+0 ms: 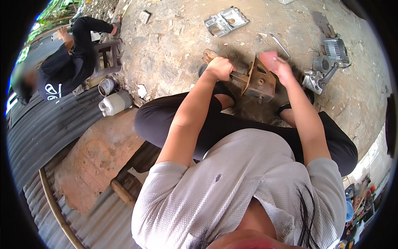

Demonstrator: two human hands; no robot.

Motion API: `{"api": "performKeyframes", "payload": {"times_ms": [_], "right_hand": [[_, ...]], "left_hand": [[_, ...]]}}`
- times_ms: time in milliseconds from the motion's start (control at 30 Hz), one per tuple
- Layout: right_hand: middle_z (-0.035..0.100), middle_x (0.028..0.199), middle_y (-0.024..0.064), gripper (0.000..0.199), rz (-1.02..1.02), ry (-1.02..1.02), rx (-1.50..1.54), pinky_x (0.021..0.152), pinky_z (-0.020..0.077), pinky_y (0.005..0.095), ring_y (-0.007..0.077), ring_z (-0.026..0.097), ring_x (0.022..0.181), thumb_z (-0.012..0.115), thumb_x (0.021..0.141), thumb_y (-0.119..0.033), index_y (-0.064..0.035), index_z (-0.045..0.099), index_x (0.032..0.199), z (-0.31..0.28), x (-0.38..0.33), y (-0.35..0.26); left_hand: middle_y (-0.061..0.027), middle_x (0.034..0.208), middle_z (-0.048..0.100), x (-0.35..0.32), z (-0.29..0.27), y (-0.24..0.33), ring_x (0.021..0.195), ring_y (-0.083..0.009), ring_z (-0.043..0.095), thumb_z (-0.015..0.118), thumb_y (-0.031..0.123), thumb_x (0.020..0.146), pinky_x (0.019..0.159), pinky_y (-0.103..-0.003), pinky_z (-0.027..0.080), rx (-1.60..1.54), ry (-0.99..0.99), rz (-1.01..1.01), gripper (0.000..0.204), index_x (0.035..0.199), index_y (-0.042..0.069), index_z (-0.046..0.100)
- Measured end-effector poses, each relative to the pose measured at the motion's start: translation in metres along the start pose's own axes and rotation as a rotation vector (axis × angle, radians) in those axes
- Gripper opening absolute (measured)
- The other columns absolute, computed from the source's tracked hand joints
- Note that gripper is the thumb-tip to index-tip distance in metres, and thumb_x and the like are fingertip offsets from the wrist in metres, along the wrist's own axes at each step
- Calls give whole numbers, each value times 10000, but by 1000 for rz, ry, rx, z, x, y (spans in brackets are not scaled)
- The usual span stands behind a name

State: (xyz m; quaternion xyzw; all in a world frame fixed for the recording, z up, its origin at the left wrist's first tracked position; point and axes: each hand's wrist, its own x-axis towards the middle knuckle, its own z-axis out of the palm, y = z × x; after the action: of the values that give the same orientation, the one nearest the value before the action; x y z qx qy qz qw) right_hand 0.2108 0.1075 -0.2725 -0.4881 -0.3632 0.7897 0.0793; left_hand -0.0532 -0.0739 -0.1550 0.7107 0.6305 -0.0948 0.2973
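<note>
My left hand (221,68) is closed round the bar-like arm of a rusty brown metal part (262,85). The part sits low between my feet, with a box-shaped body and an angled plate that has a cut-out in it. A worn, rounded end (209,54) sticks out beyond my left fist. In my right hand (283,71) a flat reddish sheet (269,59), which looks like sandpaper, is pinched between thumb and fingers. The sheet is at the upper right of the rusty part; whether they touch I cannot tell.
On the dirt floor ahead lies a silver metal casting (226,21). A small motor (335,50) and other metal parts lie at the right, near a thin rod (280,45). At the left are a white jug (116,103), corrugated sheets (54,128) and a seated person (62,68).
</note>
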Motion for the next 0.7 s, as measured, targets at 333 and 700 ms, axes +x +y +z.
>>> {"api": "performKeyframes", "payload": {"times_ms": [333, 700], "right_hand": [[737, 1135, 153, 325, -318, 118, -1099, 954, 505, 370, 262, 686, 1081, 586, 1029, -297, -47, 707, 1198, 1, -1, -5], [729, 1189, 120, 307, -394, 119, -1343, 947, 527, 400, 323, 692, 1063, 620, 940, -189, -207, 742, 1221, 25, 9, -10]], "left_hand": [[-90, 875, 741, 12, -11, 3, 896, -330, 709, 788, 327, 658, 790, -448, 566, 41, -18, 20, 287, 914, 205, 747], [-103, 923, 755, 19, -11, 10, 931, -317, 720, 810, 334, 655, 846, -443, 572, 23, 16, 18, 387, 1020, 209, 773]]}}
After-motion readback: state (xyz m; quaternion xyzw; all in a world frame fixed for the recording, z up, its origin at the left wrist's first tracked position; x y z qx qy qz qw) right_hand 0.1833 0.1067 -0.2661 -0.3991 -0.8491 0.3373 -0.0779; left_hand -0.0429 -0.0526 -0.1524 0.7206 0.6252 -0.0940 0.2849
